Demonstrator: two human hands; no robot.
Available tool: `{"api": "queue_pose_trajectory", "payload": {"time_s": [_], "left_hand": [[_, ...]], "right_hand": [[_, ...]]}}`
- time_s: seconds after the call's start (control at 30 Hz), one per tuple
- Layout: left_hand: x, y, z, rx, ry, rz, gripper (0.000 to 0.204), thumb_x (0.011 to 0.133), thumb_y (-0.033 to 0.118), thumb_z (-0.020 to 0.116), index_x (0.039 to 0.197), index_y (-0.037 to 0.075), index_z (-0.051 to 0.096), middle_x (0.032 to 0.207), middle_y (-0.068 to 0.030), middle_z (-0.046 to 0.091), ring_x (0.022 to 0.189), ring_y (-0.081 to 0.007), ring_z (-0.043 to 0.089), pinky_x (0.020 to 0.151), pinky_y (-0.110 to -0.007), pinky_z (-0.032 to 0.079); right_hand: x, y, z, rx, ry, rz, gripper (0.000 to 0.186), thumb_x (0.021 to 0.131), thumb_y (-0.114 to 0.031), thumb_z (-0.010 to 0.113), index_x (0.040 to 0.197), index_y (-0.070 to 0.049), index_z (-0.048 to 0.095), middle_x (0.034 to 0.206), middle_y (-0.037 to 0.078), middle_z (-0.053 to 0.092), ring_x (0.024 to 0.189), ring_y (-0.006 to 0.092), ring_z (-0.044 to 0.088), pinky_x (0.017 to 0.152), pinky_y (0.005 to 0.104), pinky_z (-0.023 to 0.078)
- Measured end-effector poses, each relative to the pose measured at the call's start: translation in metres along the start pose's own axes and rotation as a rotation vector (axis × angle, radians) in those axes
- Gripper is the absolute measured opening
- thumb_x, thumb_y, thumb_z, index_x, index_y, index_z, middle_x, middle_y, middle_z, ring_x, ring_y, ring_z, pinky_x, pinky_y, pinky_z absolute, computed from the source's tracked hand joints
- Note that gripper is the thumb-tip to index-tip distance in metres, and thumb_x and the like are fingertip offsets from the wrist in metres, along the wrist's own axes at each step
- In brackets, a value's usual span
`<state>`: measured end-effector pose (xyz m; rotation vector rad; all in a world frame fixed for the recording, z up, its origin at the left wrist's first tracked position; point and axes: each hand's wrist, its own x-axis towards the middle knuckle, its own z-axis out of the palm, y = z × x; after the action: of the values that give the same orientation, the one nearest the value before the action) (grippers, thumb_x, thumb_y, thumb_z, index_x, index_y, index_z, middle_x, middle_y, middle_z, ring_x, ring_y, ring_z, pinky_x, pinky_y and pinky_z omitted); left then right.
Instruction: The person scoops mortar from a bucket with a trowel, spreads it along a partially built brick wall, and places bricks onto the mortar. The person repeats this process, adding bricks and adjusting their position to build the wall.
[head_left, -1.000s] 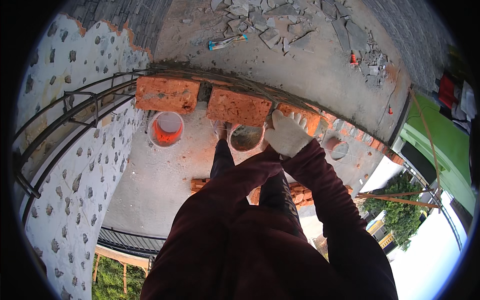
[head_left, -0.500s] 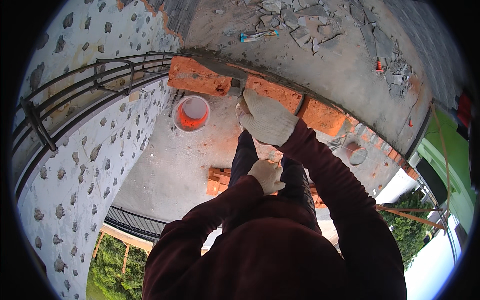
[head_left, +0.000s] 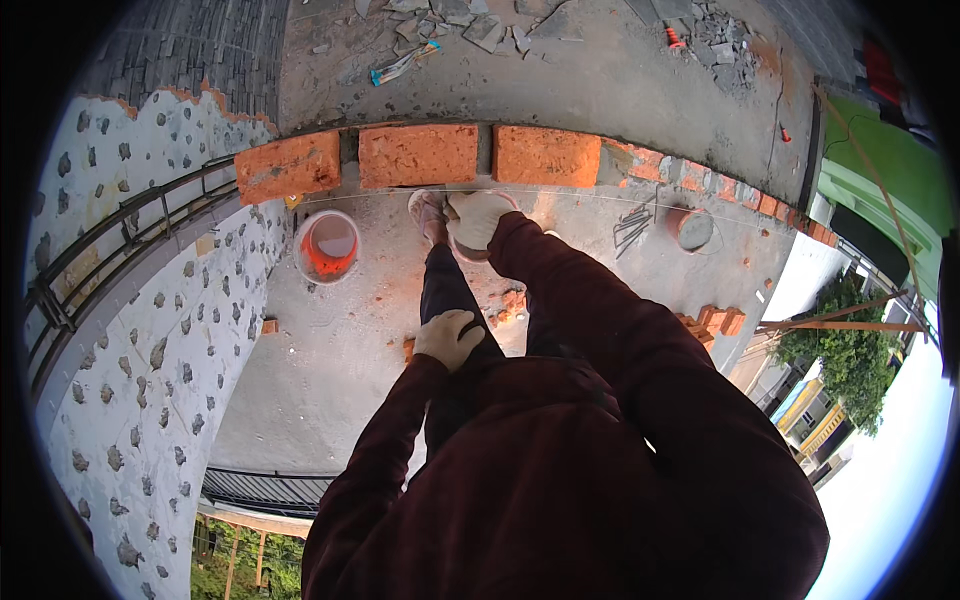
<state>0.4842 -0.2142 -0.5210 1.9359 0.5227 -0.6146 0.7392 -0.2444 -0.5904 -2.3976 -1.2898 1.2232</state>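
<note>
My right hand, in a pale work glove, reaches down over a round bucket beside my left foot. Its fingers are curled, and what they hold, if anything, is hidden. My left hand, gloved too, lies on my left thigh with the fingers spread over the dark trousers. Just beyond my foot runs a row of orange bricks: a left brick, a middle brick and a right brick. Grey mortar shows in the gap between the middle and right ones.
A thin string stretches along the bricks' near side. An orange-and-white bucket stands left; another bucket and metal rods are right. Stacked bricks sit farther right. Steel bars run along the chipped wall. Broken slabs lie beyond.
My right hand has come back from the bricks down to the bucket. My left hand has shifted left onto my thigh. The view has turned, showing the brick row more level.
</note>
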Motion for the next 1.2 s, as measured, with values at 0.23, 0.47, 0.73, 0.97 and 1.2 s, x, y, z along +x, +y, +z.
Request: {"api": "queue_pose_trajectory", "payload": {"time_s": [0.23, 0.47, 0.73, 0.97, 1.2], "left_hand": [[0.027, 0.049, 0.043, -0.026, -0.026, -0.067, 0.046, 0.1, 0.038, 0.067, 0.13, 0.003, 0.07, 0.129, -0.0191, 0.071, 0.124, -0.036, 0.066, 0.108, -0.044, 0.05], [-0.015, 0.053, 0.145, -0.125, 0.134, -0.361, 0.051, 0.103, 0.042, 0.062, 0.134, 0.002, 0.07, 0.136, -0.0201, 0.07, 0.132, -0.0334, 0.064, 0.114, -0.041, 0.047], [-0.062, 0.069, 0.166, -0.198, 0.057, -0.477, 0.059, 0.106, 0.047, 0.06, 0.142, 0.0, 0.064, 0.14, -0.0183, 0.068, 0.134, -0.0264, 0.062, 0.115, -0.037, 0.045], [-0.053, 0.065, 0.184, -0.277, 0.116, -0.27, 0.053, 0.107, 0.038, 0.061, 0.141, -0.002, 0.064, 0.138, -0.0141, 0.07, 0.131, -0.0215, 0.062, 0.113, -0.034, 0.045], [-0.115, 0.014, 0.297, -0.315, -0.069, -0.305, 0.06, 0.103, 0.047, 0.063, 0.147, 0.006, 0.06, 0.146, -0.0201, 0.062, 0.141, -0.0329, 0.054, 0.117, -0.041, 0.043]], "right_hand": [[-0.157, 0.192, -0.044, 0.258, -0.042, 0.325, 0.036, 0.089, -0.03, 0.068, 0.113, -0.003, 0.069, 0.11, 0.022, 0.075, 0.106, 0.041, 0.071, 0.091, 0.0479, 0.055], [-0.311, 0.338, -0.015, 0.256, 0.146, 0.479, 0.039, 0.089, -0.036, 0.066, 0.112, -0.004, 0.071, 0.104, 0.025, 0.075, 0.102, 0.0438, 0.071, 0.09, 0.0491, 0.055], [-0.566, 0.412, 0.157, 1.041, 0.315, 1.057, 0.037, 0.082, -0.016, 0.081, 0.111, -0.002, 0.063, 0.084, 0.011, 0.066, 0.06, 0.0231, 0.065, 0.051, 0.0411, 0.051], [-0.702, 0.388, 0.353, 0.728, 0.224, 1.404, 0.042, 0.08, -0.023, 0.069, 0.118, -0.006, 0.075, 0.11, 0.018, 0.078, 0.109, 0.0327, 0.073, 0.094, 0.0433, 0.055], [-0.607, 0.351, 0.243, 0.456, 0.086, 0.904, 0.046, 0.079, -0.028, 0.071, 0.116, 0.0, 0.067, 0.104, 0.024, 0.075, 0.101, 0.0405, 0.073, 0.09, 0.0481, 0.056]]}}
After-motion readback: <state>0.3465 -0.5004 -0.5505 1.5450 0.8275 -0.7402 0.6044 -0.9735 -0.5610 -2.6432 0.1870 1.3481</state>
